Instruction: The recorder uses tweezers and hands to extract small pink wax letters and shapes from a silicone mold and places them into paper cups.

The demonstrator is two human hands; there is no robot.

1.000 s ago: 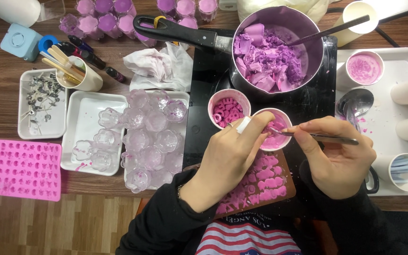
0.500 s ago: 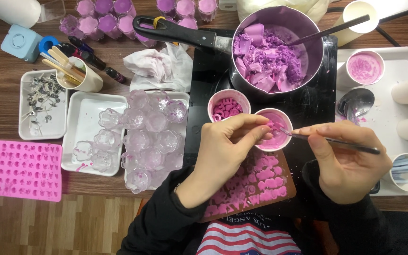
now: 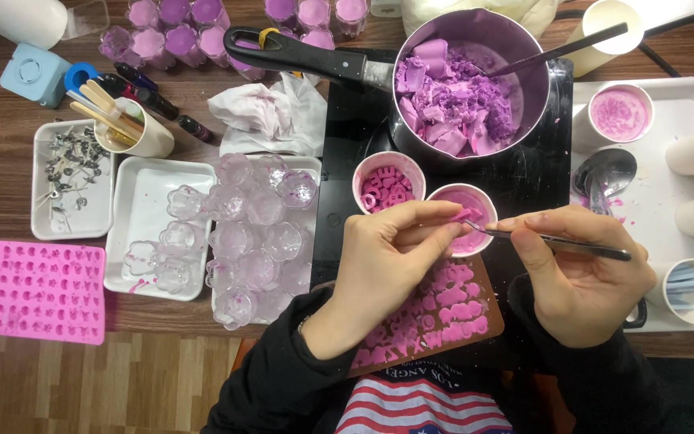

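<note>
My left hand (image 3: pixel 387 257) pinches a small pink wax piece (image 3: pixel 466 215) over the rim of a paper cup of pink wax (image 3: pixel 469 210). My right hand (image 3: pixel 580 273) grips metal tweezers (image 3: pixel 560 239) whose tip touches that same piece. Below both hands lies a brown mould tray (image 3: pixel 435 313) filled with pink letter shapes. Just behind the left hand stands a second paper cup (image 3: pixel 387 183) holding several loose pink letters.
A steel pot of purple wax chunks (image 3: pixel 459 80) sits on a black hob (image 3: pixel 347 137). Clear flower-shaped cups (image 3: pixel 255 229) fill white trays at left. Beyond them lie a pink silicone mould (image 3: pixel 40 291) and a wick tray (image 3: pixel 70 177). At right a white tray (image 3: pixel 684 96) carries a spoon and paper cups.
My right hand has drawn left, bringing the tweezers' tip to the piece in my left fingers. My left hand stays over the cup's rim.
</note>
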